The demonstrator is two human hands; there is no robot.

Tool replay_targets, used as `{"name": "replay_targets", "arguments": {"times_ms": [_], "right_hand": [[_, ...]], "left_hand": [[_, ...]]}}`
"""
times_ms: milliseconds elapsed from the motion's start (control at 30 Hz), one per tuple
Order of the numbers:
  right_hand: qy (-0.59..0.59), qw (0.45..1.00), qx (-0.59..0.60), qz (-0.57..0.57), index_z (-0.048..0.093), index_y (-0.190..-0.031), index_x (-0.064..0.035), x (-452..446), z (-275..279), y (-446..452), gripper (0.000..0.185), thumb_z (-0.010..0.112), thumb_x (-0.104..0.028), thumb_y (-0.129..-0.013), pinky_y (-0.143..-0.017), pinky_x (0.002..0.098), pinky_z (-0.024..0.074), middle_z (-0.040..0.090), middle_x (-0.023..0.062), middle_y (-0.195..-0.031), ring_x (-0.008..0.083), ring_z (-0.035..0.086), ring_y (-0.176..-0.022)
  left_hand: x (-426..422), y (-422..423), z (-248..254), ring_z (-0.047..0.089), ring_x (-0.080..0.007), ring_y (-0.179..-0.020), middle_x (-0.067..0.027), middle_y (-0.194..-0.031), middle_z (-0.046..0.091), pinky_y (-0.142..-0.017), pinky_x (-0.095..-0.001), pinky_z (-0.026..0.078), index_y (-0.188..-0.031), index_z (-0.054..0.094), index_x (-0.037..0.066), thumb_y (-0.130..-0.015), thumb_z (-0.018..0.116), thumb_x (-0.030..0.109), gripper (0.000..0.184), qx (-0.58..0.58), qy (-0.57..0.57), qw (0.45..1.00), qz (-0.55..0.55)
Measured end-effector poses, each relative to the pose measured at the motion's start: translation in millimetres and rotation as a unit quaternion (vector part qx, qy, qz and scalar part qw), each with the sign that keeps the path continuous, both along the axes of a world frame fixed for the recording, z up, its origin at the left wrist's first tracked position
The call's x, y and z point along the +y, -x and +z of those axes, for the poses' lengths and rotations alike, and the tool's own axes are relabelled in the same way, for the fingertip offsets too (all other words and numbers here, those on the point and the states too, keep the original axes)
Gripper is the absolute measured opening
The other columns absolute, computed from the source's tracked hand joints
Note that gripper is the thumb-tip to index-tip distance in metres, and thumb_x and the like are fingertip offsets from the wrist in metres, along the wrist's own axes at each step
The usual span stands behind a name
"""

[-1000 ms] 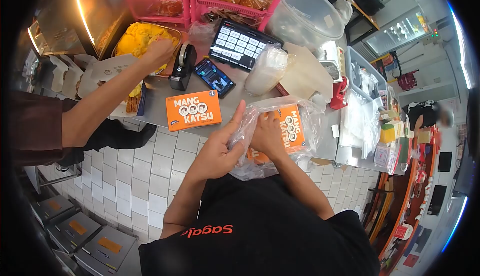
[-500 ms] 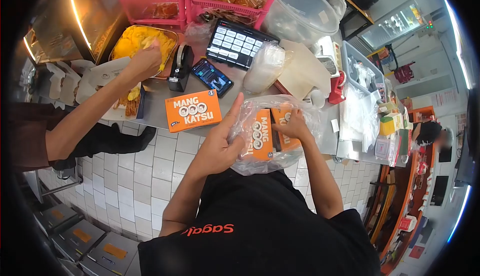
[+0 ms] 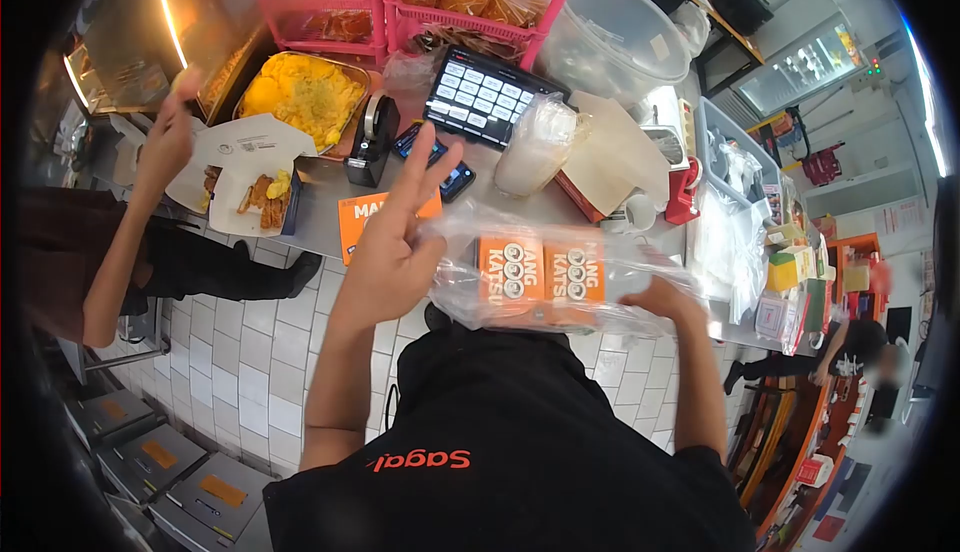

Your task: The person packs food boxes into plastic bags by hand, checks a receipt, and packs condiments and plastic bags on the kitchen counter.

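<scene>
A clear plastic bag [image 3: 640,262] stretches between my hands, with two orange printed boxes [image 3: 513,270] side by side inside it. My left hand [image 3: 395,242] grips the bag's left edge between thumb and curled fingers, while two of its fingers point up. At the bag's right side, my right hand [image 3: 668,300] holds the plastic with its fingers bent. Another orange box [image 3: 362,220] lies on the metal counter [image 3: 310,224], partly hidden behind my left hand. Past that hand lie a phone [image 3: 455,180] and a black tape dispenser [image 3: 372,142].
At the left, a co-worker's hand [image 3: 172,137] is raised near an open food box [image 3: 265,197] and a tray of yellow food [image 3: 305,102]. A tablet [image 3: 480,102], a wrapped plastic bundle [image 3: 537,147], pink racks [image 3: 475,12] and a clear tub [image 3: 615,32] stand behind.
My hands have moved apart, and my right hand has come off the boxes to the bag's right edge, stretching the plastic sideways. The co-worker's hand has left the yellow food and moved left.
</scene>
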State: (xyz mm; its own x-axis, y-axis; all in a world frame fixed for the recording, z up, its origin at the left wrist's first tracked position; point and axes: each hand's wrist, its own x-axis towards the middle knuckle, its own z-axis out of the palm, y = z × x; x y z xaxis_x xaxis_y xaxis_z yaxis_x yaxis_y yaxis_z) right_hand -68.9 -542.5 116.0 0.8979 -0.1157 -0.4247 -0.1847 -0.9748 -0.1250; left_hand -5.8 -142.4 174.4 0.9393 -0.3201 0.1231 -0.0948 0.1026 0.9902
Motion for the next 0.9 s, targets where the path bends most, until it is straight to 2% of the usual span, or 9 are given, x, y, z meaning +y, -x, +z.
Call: {"name": "replay_targets", "arguments": {"times_ms": [100,200,433,533,633,667,733,800,900], "right_hand": [[-0.029,0.999,-0.035,-0.011,0.036,-0.146,-0.0073,-6,67,7,0.104,0.088,-0.028,-0.058,-0.111,0.0419,0.0346,0.043,0.0179,-0.146,0.0346,0.039,-0.136],[-0.087,0.996,-0.009,-0.009,0.036,-0.147,-0.0071,-21,54,18,0.108,0.089,-0.022,-0.053,-0.113,0.0425,0.0323,0.043,0.0187,-0.145,0.0351,0.036,-0.138],[-0.006,0.992,0.078,0.103,0.058,-0.127,-0.0025,27,48,-3,0.066,0.071,-0.045,-0.078,-0.096,0.0437,0.0465,0.065,0.0214,-0.117,0.0385,0.060,-0.109],[-0.196,0.943,0.034,0.267,0.061,-0.118,-0.0011,44,69,-16,0.046,0.071,-0.032,-0.086,-0.083,0.0377,0.0520,0.067,0.0159,-0.110,0.0315,0.066,-0.097],[-0.482,0.770,0.079,0.411,0.069,-0.086,-0.0002,75,179,-61,0.017,0.069,-0.018,-0.086,-0.063,0.0308,0.0532,0.070,0.0129,-0.084,0.0213,0.069,-0.070],[-0.526,0.756,-0.022,0.389,0.070,-0.091,-0.0019,89,185,-73,0.010,0.068,-0.011,-0.087,-0.063,0.0264,0.0526,0.066,0.0036,-0.069,0.0119,0.067,-0.062],[-0.405,0.864,-0.090,0.287,0.067,-0.098,0.0028,151,193,-101,0.025,0.071,-0.017,-0.083,-0.073,0.0336,0.0544,0.069,0.0119,-0.084,0.0194,0.069,-0.075],[-0.321,0.807,-0.165,0.467,0.060,-0.115,0.0028,204,121,-138,0.048,0.072,-0.032,-0.083,-0.088,0.0423,0.0506,0.065,0.0205,-0.110,0.0288,0.065,-0.101],[-0.111,0.842,0.052,0.525,0.024,-0.150,-0.0079,290,10,-150,0.111,0.081,-0.051,-0.065,-0.101,0.0527,0.0395,0.045,0.0265,-0.135,0.0413,0.047,-0.124]], "left_hand": [[-9,-6,23,0.055,-0.0078,-0.113,-0.0201,-0.147,0.045,-0.071,-0.0137,0.043,-0.156,0.015,0.007,-0.073,0.042,-0.013,0.089,-0.100,0.016,0.994,0.042],[-22,1,35,0.060,-0.0049,-0.095,-0.0187,-0.146,0.046,-0.066,-0.0144,0.043,-0.156,0.015,0.008,-0.072,0.043,-0.014,0.091,-0.110,0.037,0.992,0.055],[-54,38,18,0.066,-0.0108,-0.078,-0.0210,-0.139,0.052,-0.054,-0.0188,0.051,-0.152,0.023,0.004,-0.086,0.053,-0.007,0.074,0.024,-0.018,0.999,0.040],[-63,51,25,0.068,-0.0120,-0.077,-0.0196,-0.134,0.056,-0.054,-0.0191,0.052,-0.152,0.024,0.003,-0.086,0.056,-0.007,0.074,-0.018,0.067,0.990,0.120],[-62,77,30,0.066,-0.0100,-0.082,-0.0157,-0.133,0.056,-0.064,-0.0227,0.054,-0.149,0.033,0.007,-0.082,0.058,-0.010,0.074,-0.008,0.125,0.980,0.152],[-61,82,22,0.067,-0.0112,-0.083,-0.0149,-0.131,0.058,-0.066,-0.0239,0.054,-0.145,0.037,0.006,-0.082,0.061,-0.008,0.069,0.006,0.075,0.996,0.039],[-60,96,9,0.067,-0.0123,-0.085,-0.0142,-0.129,0.060,-0.068,-0.0251,0.055,-0.142,0.041,0.005,-0.083,0.064,-0.006,0.064,0.020,0.023,0.997,-0.065],[-60,111,-1,0.067,-0.0199,-0.100,-0.0172,-0.124,0.061,-0.080,-0.0295,0.055,-0.133,0.050,0.000,-0.081,0.067,-0.008,0.056,0.027,0.025,0.992,-0.120],[-59,132,-6,0.066,-0.0203,-0.103,-0.0176,-0.124,0.061,-0.084,-0.0287,0.053,-0.133,0.050,0.000,-0.081,0.067,-0.009,0.056,0.021,0.104,0.992,-0.069]]}}
